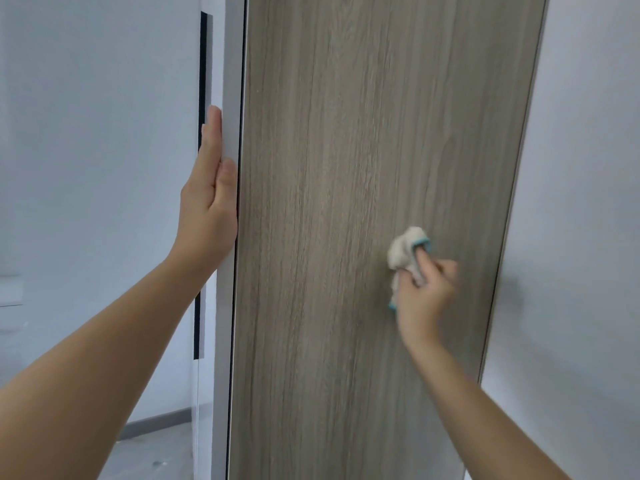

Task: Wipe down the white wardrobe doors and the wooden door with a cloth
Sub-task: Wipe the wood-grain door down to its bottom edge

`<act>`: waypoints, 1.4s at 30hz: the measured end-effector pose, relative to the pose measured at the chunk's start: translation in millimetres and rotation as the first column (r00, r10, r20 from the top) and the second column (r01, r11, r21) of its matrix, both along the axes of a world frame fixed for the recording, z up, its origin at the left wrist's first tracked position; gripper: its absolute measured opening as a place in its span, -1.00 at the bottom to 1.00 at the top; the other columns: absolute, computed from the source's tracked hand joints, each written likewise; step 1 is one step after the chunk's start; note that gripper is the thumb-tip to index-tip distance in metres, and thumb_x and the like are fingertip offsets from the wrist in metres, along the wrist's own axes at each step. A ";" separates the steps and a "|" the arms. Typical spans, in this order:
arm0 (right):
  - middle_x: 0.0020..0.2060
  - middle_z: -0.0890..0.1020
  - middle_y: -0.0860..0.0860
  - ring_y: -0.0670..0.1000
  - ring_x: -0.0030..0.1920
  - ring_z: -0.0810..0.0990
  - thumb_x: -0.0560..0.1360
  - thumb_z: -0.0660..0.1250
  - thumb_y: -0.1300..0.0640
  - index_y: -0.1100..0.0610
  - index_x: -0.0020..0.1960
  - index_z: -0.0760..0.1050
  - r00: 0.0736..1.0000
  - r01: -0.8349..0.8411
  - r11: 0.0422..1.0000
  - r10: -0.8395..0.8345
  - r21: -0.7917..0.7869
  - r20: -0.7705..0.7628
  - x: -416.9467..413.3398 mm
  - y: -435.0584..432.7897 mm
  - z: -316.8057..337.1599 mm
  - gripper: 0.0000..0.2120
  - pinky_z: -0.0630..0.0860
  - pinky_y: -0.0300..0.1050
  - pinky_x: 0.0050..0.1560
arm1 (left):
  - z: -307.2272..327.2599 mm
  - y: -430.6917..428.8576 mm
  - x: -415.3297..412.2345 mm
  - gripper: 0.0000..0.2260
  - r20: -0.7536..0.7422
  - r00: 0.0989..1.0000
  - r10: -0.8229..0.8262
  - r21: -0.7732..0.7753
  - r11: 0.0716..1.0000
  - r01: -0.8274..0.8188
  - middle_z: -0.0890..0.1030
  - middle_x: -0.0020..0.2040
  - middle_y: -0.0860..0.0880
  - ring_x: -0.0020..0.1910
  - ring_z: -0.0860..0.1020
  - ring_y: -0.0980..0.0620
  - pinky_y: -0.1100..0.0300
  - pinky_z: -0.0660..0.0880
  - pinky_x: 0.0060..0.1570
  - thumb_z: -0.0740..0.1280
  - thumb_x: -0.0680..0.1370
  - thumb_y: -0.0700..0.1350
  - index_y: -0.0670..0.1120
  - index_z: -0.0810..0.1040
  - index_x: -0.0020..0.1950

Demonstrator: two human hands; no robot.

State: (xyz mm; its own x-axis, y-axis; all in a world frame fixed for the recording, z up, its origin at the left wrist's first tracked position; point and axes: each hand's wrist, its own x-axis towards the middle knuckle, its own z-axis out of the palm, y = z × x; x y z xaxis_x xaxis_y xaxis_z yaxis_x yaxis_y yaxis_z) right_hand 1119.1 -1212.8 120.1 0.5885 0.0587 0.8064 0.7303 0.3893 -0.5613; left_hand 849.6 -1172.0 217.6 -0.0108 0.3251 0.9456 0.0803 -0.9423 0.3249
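The wooden door (346,168) fills the middle of the view, a grey-brown wood-grain panel with a white edge (230,98) on its left side. My left hand (207,202) lies flat against that white edge, fingers straight and pointing up. My right hand (424,292) grips a crumpled white cloth with a blue border (403,252) and presses it against the wood face, right of the panel's middle. The hand and cloth are motion-blurred.
A white wall (581,202) stands right of the door. To the left are another white wall (86,133), a dark vertical strip (204,81) behind the door edge, and a grey floor (156,452) with a skirting board.
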 end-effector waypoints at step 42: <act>0.12 0.56 0.16 0.18 0.11 0.55 0.50 0.21 0.34 0.18 0.21 0.51 0.893 0.204 0.881 -0.346 -0.426 -0.288 151.7 -6.4 -17.2 -0.69 0.41 -0.05 0.09 | -91.0 -18.3 7.1 -0.55 0.019 0.994 0.108 -0.171 0.980 -0.103 0.13 0.57 0.18 0.53 0.09 0.25 0.33 0.07 0.46 -0.01 0.71 -0.15 0.10 0.02 0.59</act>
